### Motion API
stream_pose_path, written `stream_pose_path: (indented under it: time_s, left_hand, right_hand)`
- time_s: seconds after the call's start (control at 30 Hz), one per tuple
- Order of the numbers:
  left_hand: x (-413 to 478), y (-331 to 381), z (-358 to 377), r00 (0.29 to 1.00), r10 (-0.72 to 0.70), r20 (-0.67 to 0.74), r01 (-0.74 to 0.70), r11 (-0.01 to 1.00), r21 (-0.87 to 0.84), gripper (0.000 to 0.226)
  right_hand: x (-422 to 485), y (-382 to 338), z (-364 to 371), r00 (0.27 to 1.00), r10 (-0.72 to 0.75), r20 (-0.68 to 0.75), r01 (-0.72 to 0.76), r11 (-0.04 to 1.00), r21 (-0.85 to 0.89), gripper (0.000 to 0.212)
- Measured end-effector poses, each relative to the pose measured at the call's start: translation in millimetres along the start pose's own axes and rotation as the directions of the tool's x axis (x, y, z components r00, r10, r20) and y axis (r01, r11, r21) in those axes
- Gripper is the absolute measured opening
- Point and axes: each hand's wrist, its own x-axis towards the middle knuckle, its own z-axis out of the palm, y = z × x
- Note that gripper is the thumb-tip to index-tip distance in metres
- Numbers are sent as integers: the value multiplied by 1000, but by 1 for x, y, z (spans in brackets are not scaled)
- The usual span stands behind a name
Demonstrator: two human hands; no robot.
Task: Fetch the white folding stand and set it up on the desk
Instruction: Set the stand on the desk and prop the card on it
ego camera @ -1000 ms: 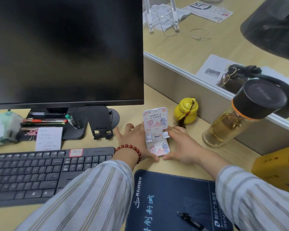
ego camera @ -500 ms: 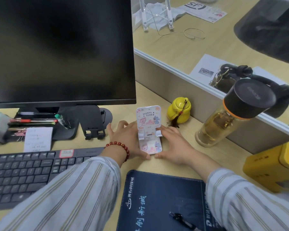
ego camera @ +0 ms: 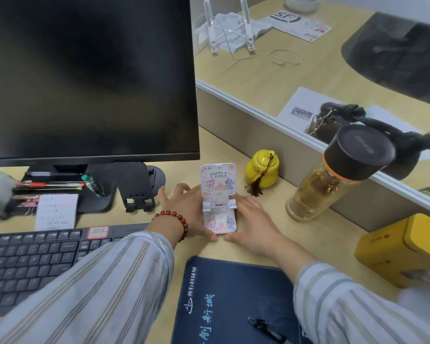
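Stand (ego camera: 218,198): upright on my desk (ego camera: 271,219), between left hand (ego camera: 184,207) and right hand (ego camera: 252,224), both open, flanking its base. Bottle (ego camera: 315,192): amber liquid, capped. Yellow jar (ego camera: 262,172): lidded.

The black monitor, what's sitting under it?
Under the black monitor, its dark base holds red and green pens; a black folding stand leans there. The base's middle is hidden.
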Motion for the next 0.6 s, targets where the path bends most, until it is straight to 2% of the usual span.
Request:
stream_pose_path:
  time_s: [0.17, 0.4, 0.6]
  left_hand:
    - [-2, -4, 2, 1000, 18, 12, -18, 1000, -1, 101]
    - [-16, -4, 15, 996, -40, -74, 36, 998, -59, 99]
    - [-16, -1, 13, 998, -49, -39, 46, 997, -66, 98]
  right_hand:
    - [-16, -9, 13, 998, 41, -53, -41, 999, 5, 85]
    - [-15, -3, 7, 999, 37, 36, -37, 999, 2, 85]
    - [-13, 0, 6, 998, 31, 50, -31, 1000, 1, 84]
